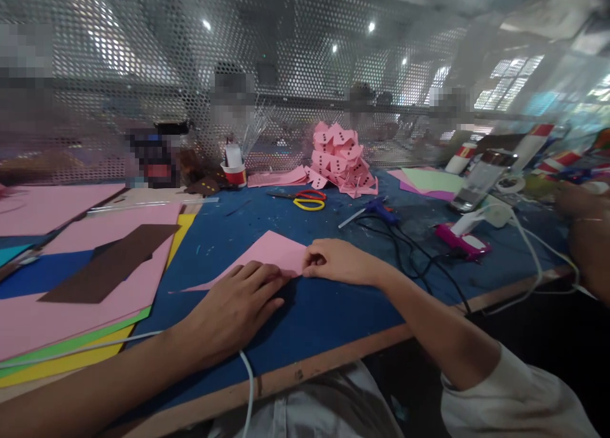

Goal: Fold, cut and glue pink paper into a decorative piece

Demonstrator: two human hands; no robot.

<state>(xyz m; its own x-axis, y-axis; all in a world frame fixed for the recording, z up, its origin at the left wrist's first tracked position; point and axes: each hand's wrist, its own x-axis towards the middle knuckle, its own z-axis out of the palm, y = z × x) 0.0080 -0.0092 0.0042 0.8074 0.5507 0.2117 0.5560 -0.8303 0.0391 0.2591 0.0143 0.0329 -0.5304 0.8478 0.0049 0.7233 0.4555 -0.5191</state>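
Observation:
A pink paper sheet (pixel 267 253), folded into a pointed shape, lies on the blue table top (pixel 328 311) in front of me. My left hand (pixel 238 307) rests flat on its near edge, fingers stretched out and pressing it down. My right hand (pixel 333 261) is closed in a pinch on the sheet's right corner, fingertips against the fold.
Stacked pink, green, yellow and brown sheets (pixel 81 279) lie at the left. Yellow-handled scissors (pixel 305 201), a blue glue gun (pixel 376 210) with black cables, a pile of pink cut pieces (pixel 340 158) and a cup (pixel 234 171) stand behind. Another person's arm (pixel 584 234) is at the right. Perforated metal screen at the back.

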